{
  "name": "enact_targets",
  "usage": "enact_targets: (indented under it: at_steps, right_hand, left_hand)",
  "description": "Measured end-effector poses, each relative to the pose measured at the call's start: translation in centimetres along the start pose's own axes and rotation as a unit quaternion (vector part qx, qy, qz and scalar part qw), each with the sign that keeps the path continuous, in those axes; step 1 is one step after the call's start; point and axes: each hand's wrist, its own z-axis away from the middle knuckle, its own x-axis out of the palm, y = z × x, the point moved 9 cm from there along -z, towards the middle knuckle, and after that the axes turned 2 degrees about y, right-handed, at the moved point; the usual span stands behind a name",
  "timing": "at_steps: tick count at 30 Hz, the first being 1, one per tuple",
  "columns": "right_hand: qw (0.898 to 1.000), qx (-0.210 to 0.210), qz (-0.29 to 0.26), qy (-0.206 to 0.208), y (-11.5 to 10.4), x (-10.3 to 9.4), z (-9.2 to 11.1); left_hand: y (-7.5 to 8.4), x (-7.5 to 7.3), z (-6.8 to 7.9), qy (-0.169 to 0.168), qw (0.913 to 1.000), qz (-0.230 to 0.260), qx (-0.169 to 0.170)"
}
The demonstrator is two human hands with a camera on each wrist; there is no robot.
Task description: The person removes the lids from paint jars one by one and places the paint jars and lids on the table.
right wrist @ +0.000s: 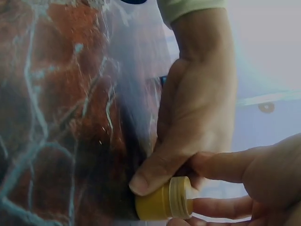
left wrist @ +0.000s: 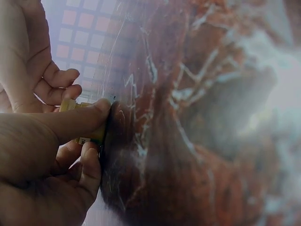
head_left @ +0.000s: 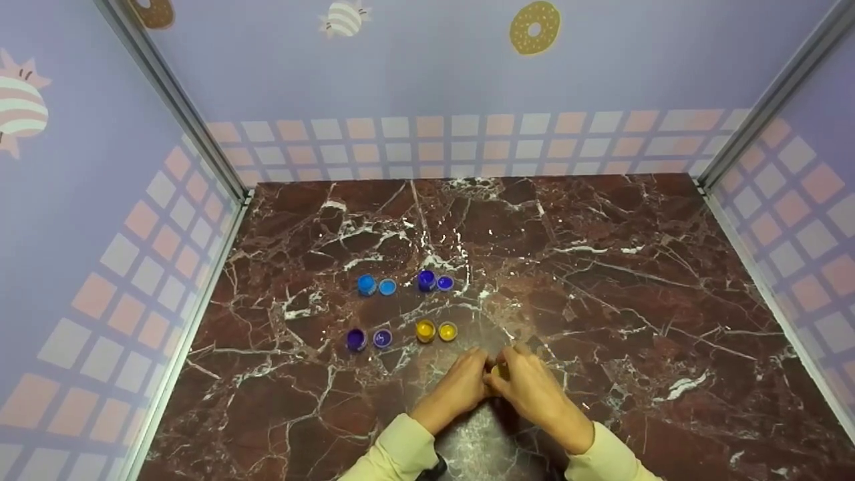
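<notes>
A small yellow paint jar (right wrist: 155, 203) with a clear lid (right wrist: 178, 197) is between my two hands, close over the table. My left hand (head_left: 457, 384) grips the jar's body, its thumb (left wrist: 89, 117) lying along the side. From the other side, my right hand (head_left: 534, 387) has its fingers and thumb around the lid. In the head view the hands hide most of this jar. Just beyond them stands an open jar of yellow paint (head_left: 425, 332), with its lid (head_left: 447, 331) lying to its right.
Further open paint jars stand left and behind: dark purple (head_left: 355, 340) with its lid (head_left: 383, 339), light blue (head_left: 366, 285) with its lid (head_left: 387, 287), and deep blue (head_left: 426, 280) with its lid (head_left: 445, 283). Patterned panels (head_left: 441, 80) enclose the marble-look table (head_left: 634, 321) at the back and sides.
</notes>
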Motion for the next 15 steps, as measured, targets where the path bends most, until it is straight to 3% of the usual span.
enact_targets:
  at_steps: [6,15]
  right_hand:
    - [0.999,-0.044,0.031,-0.001,-0.7,0.3,0.3]
    - [0.991,-0.127,0.040,-0.016,-1.8,0.1,0.4]
  left_hand:
    - [0.4,-0.3,0.1,0.018,0.9994,-0.002,0.030]
    - [0.4,-0.4,0.1,0.014,0.9994,0.006,0.030]
